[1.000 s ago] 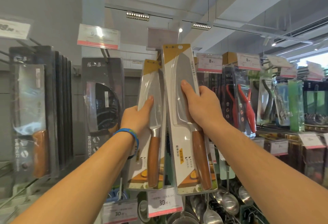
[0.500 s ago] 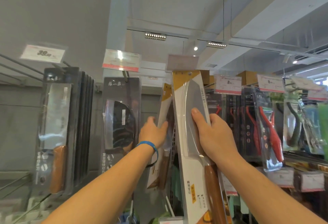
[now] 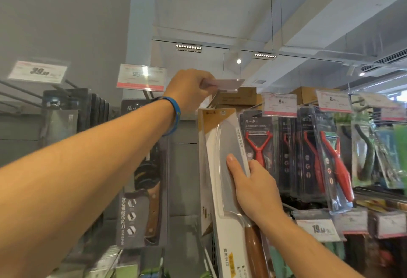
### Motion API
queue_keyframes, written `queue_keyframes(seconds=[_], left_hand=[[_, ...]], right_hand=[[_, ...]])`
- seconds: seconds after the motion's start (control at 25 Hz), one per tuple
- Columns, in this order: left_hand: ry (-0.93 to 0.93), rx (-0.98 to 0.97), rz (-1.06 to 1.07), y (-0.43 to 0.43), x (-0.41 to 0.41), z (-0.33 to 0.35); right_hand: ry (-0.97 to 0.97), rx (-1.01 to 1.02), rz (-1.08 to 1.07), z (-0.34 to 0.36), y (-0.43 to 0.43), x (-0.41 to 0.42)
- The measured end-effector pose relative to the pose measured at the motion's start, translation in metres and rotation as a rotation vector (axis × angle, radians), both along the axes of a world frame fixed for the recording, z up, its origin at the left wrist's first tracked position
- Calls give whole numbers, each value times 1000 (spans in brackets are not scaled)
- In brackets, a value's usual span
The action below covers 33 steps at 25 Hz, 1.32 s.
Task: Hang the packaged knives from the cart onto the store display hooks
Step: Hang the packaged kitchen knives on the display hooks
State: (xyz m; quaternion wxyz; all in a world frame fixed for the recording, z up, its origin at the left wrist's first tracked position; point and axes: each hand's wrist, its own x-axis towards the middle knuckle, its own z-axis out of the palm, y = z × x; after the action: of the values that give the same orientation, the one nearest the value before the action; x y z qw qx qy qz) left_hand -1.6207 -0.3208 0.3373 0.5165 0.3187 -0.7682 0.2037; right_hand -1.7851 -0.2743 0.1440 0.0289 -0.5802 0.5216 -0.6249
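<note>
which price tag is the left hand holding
The price tag just above the white knife package, pinched by the left hand and tipped up flat; the others hang untouched.

"8" on price tag [image 3: 280,104]; lower tag [image 3: 318,230] "19"

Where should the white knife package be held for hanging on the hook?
Grip the white knife package at mid-height along its right edge, coming from the right as the right hand does: the flat card stands upright, and this leaves its top hang hole free.
</note>
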Motion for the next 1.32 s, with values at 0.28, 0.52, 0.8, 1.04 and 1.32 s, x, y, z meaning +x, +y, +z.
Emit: queue_keyframes(seconds=[0.28,0.52,0.8,1.04,1.32], left_hand=[[85,29,-73,-11,-4,-3],[84,93,-130,-10,0,-5],[105,97,-133,-10,1,-8],[126,67,-114,-7,-3,-12],[147,62,-107,-3,-5,-17]], right_hand=[[15,-6,-9,20,-14,13],[-15,16,51,15,-22,19],[-4,31,59,17,-22,19],[49,71,50,25,-19,16],[58,103,53,24,-15,6]])
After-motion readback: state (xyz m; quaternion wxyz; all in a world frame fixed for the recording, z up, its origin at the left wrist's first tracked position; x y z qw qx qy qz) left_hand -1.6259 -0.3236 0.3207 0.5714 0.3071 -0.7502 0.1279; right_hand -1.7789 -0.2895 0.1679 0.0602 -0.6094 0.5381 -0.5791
